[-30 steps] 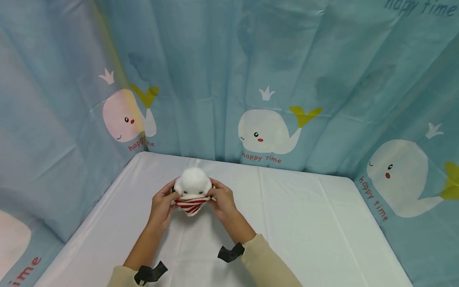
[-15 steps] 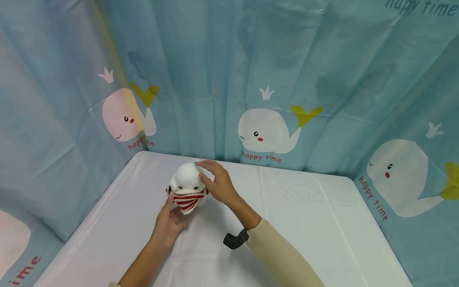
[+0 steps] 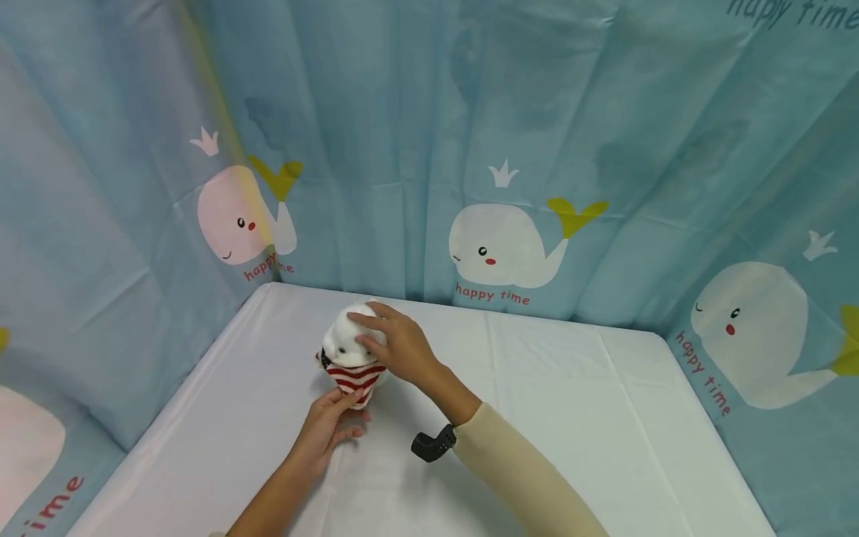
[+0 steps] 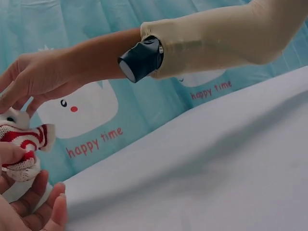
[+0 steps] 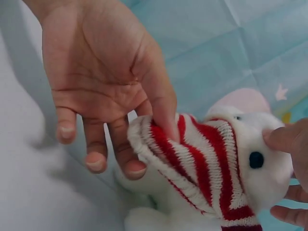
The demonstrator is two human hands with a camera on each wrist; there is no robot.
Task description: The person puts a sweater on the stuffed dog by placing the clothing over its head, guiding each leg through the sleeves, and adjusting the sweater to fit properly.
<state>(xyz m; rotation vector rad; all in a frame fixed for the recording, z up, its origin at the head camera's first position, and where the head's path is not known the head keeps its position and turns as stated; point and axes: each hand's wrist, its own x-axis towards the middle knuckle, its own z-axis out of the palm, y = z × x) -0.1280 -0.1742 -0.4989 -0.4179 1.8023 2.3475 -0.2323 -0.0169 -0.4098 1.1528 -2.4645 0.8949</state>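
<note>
The white plush toy (image 3: 338, 334) is upright near the far left part of the white-covered desk (image 3: 577, 425), its head leaning a little. A red-and-white striped knitted scarf (image 3: 354, 378) wraps below its eyes, the point hanging in front. The left hand (image 3: 323, 426) pinches that point between thumb and index finger, the other fingers loose and apart; half a second ago it was at the scarf's side. The right hand (image 3: 404, 344) holds the head, thumb by one eye and fingers spread round the crown, reaching farther across than before. A black device (image 3: 432, 443) sits at the beige sleeve (image 3: 520, 477). Behind hangs a blue whale-print curtain (image 3: 403, 134).
</note>
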